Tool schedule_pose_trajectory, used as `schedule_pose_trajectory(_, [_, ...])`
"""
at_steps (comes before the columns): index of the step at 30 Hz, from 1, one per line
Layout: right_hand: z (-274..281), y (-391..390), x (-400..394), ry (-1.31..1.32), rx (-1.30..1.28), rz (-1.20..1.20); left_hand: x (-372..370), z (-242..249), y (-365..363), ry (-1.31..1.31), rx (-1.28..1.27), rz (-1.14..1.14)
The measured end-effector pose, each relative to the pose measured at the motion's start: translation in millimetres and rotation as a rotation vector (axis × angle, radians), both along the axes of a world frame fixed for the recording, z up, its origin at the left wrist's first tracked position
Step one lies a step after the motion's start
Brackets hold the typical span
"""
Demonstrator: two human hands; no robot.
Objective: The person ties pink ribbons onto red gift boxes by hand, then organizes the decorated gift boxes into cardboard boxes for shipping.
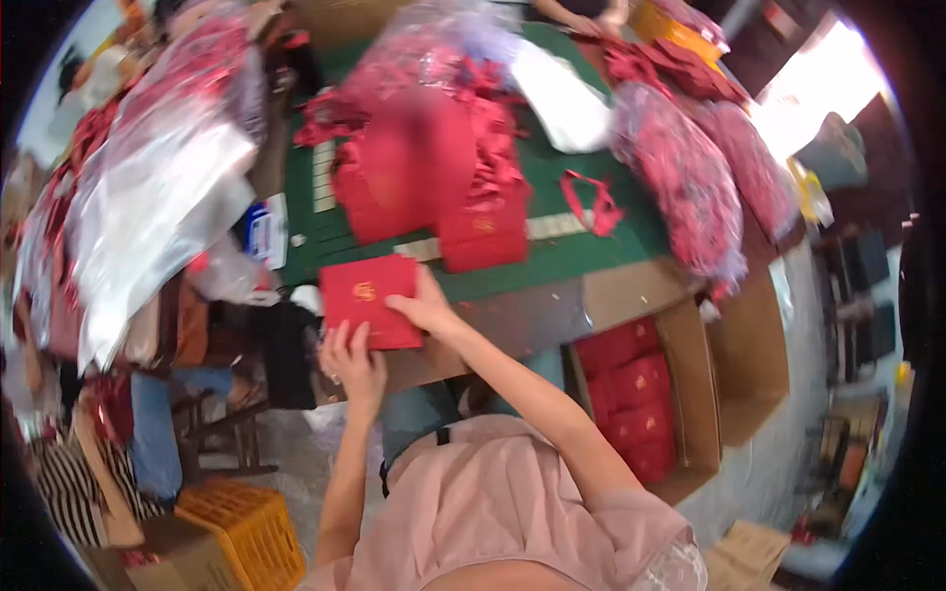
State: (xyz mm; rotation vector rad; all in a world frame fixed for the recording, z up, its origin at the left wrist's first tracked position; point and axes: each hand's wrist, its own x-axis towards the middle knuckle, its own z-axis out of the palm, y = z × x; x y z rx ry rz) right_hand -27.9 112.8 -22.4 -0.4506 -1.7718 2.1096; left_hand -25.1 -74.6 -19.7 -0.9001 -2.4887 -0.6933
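Note:
A flat red square packet (pixel 372 295) with a gold emblem is held between my two hands above the near edge of the table. My left hand (pixel 353 366) grips its lower left edge, the fingers lying over the front. On the right side, my right hand (pixel 426 303) holds it with the thumb on the front, its other fingers hidden behind. Just beyond, another red packet (pixel 483 241) with a gold emblem lies on the green table top (pixel 562 254). Behind that sits a heap of red pieces with ribbons (pixel 493 148), partly blurred.
An open cardboard box (pixel 698 379) at the right holds several red packets (pixel 631 394). Plastic bags of red items (pixel 680 182) lie on the right of the table. More clear plastic bags (pixel 163 187) are piled at left. A yellow crate (pixel 246 532) stands below; people are nearby.

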Motion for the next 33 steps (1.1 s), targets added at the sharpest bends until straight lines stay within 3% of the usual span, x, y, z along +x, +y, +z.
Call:
schedule_pose_trajectory(3, [-30,-5,-16,0.01,0.118,-0.106,-8,-13,0,0.03,0.01,-0.056])
schedule_pose_trajectory(6, [7,-7,-4,-0.148,0.348,-0.22,-12,-16,3,0.123,-0.022,-0.071])
schedule_pose_trajectory(7, [-1,-16,-11,-0.308,0.444,-0.254,-14,-16,2,0.111,-0.012,-0.08])
schedule_pose_trajectory(8, [-5,-17,-15,-0.289,0.524,-0.269,-13,-12,3,0.155,-0.047,-0.079])
schedule_pose_trajectory(12, [8,-26,3,-0.186,0.407,-0.378,-20,-10,4,0.206,-0.081,-0.122])
schedule_pose_trajectory(15, [21,0,57,0.143,0.337,-0.35,-9,10,14,0.308,-0.114,-0.086])
schedule_pose_trajectory(17, [43,24,117,0.2,0.194,-0.407,-8,21,11,0.324,-0.146,-0.129])
schedule_pose_trajectory(19, [29,53,177,0.095,0.357,-0.576,-5,26,12,0.322,-0.111,-0.16])
schedule_pose_trajectory(22, [-16,90,280,-0.098,0.005,-0.856,3,34,16,0.314,-0.078,-0.182])
schedule_pose_trajectory(23, [-35,103,323,-0.25,0.236,-0.991,8,36,22,0.314,-0.084,-0.193])
schedule_pose_trajectory(25, [-92,115,403,-0.434,0.27,-1.183,28,42,38,0.285,-0.065,-0.225])
schedule_pose_trajectory(26, [-117,116,450,-0.654,0.517,-1.173,43,45,50,0.219,-0.052,-0.256])
schedule_pose_trajectory(27, [-164,111,496,-0.814,0.543,-1.175,52,40,59,0.202,-0.037,-0.334])
schedule_pose_trajectory(28, [-196,101,538,-1.034,0.405,-1.124,62,34,68,0.184,-0.02,-0.411])
schedule_pose_trajectory(29, [-213,84,574,-1.259,0.511,-1.005,76,33,76,0.1,-0.031,-0.478])
schedule_pose_trajectory(31, [-251,55,638,-1.651,0.256,-0.605,101,32,88,-0.025,-0.052,-0.603])
schedule_pose_trajectory(33, [-239,28,656,-1.781,0.1,-0.53,114,25,92,-0.103,-0.07,-0.695])
